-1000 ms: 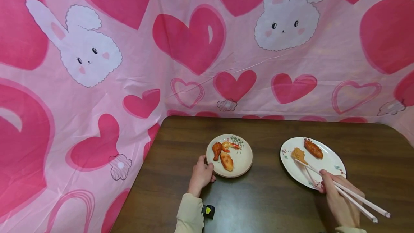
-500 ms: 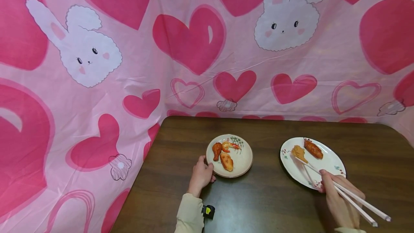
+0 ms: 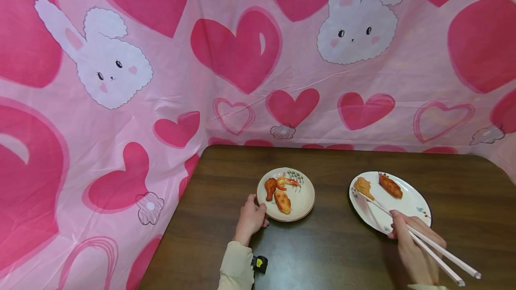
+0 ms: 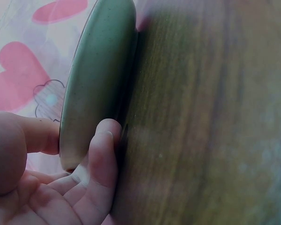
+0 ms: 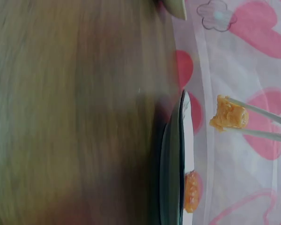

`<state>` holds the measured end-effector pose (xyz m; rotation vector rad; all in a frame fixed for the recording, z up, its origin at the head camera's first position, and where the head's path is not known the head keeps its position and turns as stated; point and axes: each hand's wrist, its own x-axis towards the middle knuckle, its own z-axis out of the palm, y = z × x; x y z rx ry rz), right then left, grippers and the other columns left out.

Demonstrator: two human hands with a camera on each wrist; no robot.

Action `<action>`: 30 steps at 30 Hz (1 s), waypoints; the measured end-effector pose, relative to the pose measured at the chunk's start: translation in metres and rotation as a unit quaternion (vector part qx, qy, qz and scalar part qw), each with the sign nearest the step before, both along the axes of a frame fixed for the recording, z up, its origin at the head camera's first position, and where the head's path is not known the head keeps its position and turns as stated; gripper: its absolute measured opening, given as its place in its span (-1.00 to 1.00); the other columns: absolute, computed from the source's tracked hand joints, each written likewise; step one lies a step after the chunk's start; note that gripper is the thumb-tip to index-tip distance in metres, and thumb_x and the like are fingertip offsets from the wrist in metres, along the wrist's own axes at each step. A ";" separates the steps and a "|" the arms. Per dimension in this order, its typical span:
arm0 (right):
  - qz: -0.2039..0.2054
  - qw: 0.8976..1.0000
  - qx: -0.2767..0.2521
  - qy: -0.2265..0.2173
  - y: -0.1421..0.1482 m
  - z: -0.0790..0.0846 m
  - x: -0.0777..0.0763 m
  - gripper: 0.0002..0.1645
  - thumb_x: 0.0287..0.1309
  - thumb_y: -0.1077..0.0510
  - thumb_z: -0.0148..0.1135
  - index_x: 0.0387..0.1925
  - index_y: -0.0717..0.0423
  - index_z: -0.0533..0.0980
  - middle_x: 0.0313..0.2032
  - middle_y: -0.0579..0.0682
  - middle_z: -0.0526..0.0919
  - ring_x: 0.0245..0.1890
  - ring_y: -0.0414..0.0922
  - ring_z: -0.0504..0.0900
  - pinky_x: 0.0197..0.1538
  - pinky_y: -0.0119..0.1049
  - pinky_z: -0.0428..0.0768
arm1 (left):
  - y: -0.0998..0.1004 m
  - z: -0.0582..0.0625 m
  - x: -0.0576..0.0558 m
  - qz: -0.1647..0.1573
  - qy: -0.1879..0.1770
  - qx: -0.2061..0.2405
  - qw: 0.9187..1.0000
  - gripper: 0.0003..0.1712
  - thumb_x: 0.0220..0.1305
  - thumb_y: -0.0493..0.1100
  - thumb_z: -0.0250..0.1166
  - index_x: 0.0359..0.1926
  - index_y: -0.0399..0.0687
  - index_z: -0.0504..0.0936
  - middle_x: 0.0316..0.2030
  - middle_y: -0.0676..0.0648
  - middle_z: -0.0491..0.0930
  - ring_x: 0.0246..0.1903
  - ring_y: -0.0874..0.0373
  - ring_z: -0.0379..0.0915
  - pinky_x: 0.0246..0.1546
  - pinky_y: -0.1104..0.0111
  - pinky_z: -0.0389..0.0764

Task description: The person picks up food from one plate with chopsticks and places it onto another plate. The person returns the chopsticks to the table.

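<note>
My left hand (image 3: 251, 218) holds the near left rim of a small round plate (image 3: 301, 202), thumb at the rim and fingers at its underside in the left wrist view. On it lie a drumstick (image 3: 270, 188), a shrimp (image 3: 288, 181) and a golden-brown oblong piece (image 3: 282, 202). White chopsticks (image 3: 443, 251) rest in the grip of my right hand (image 3: 417, 247). Their tips pinch a craggy fried piece (image 3: 363, 186), which hangs clear of the white oval plate (image 3: 411, 205) in the right wrist view. A reddish-brown chicken wing (image 3: 390, 185) stays on that plate.
Both plates stand on a dark wooden table (image 3: 330, 245), with bare wood between them. A pink cloth (image 3: 298, 70) with hearts and rabbits hangs along the back and left. A black band (image 3: 260, 263) circles my left wrist.
My right hand has shifted left and slightly away from me, carrying the fried piece in the chopsticks toward the oval plate's left rim. The left hand and small plate have not moved.
</note>
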<state>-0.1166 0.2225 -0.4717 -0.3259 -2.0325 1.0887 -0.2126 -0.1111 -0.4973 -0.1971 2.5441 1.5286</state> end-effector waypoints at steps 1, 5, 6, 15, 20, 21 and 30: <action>0.003 1.000 0.001 0.001 -0.002 0.001 0.000 -0.67 0.12 0.22 0.33 -0.74 0.05 0.57 -0.75 -0.38 0.46 -0.70 -0.51 0.36 -0.62 -0.58 0.21 | 0.000 0.000 0.000 0.000 0.001 0.000 1.000 -0.45 0.34 -0.22 0.04 0.29 -0.35 0.22 -0.61 -0.07 0.57 -0.73 0.20 0.51 -0.62 0.34 0.58; 0.015 1.000 -0.002 0.008 -0.010 0.004 -0.001 -0.65 0.12 0.23 0.32 -0.75 0.07 0.57 -0.75 -0.35 0.46 -0.70 -0.48 0.35 -0.63 -0.55 0.19 | 0.000 0.001 0.000 0.001 0.003 0.001 1.000 -0.45 0.34 -0.22 0.04 0.29 -0.35 0.22 -0.60 -0.07 0.57 -0.73 0.20 0.51 -0.62 0.34 0.59; 0.018 1.000 -0.005 0.009 -0.012 0.005 -0.001 -0.66 0.12 0.24 0.32 -0.75 0.08 0.57 -0.75 -0.34 0.46 -0.70 -0.48 0.36 -0.64 -0.54 0.19 | 0.000 0.001 0.000 0.001 0.002 0.001 1.000 -0.45 0.34 -0.22 0.04 0.29 -0.35 0.22 -0.60 -0.07 0.57 -0.73 0.21 0.51 -0.62 0.34 0.58; 0.032 0.999 -0.004 -0.008 -0.032 0.009 -0.004 -0.58 0.15 0.19 0.30 -0.80 -0.07 0.52 -0.75 -0.33 0.45 -0.73 -0.43 0.29 -0.67 -0.48 0.12 | 0.000 0.000 0.001 0.002 -0.001 -0.001 1.000 -0.44 0.35 -0.22 0.05 0.31 -0.36 0.21 -0.61 -0.08 0.56 -0.73 0.20 0.50 -0.61 0.34 0.58; 0.065 0.998 0.015 0.007 -0.045 0.010 -0.007 -0.58 0.14 0.25 0.30 -0.78 -0.12 0.52 -0.74 -0.31 0.46 -0.72 -0.44 0.30 -0.68 -0.51 0.10 | 0.001 0.000 0.000 0.002 -0.002 0.000 1.000 -0.44 0.36 -0.22 0.05 0.31 -0.35 0.20 -0.60 -0.08 0.56 -0.72 0.20 0.50 -0.60 0.34 0.58; 0.073 0.997 0.015 0.010 -0.048 0.010 -0.008 -0.60 0.13 0.26 0.30 -0.76 -0.11 0.54 -0.73 -0.30 0.46 -0.71 -0.44 0.33 -0.68 -0.51 0.11 | 0.001 0.000 0.000 0.003 -0.002 0.001 1.000 -0.44 0.36 -0.22 0.05 0.31 -0.35 0.20 -0.60 -0.08 0.56 -0.72 0.20 0.50 -0.60 0.34 0.58; 0.106 0.994 -0.003 0.013 -0.072 0.008 -0.013 -0.73 0.07 0.33 0.33 -0.62 -0.05 0.62 -0.71 -0.23 0.48 -0.70 -0.43 0.41 -0.69 -0.51 0.16 | 0.001 0.000 0.000 0.003 -0.004 0.003 1.000 -0.44 0.37 -0.21 0.05 0.32 -0.33 0.21 -0.60 -0.09 0.57 -0.72 0.20 0.50 -0.61 0.35 0.58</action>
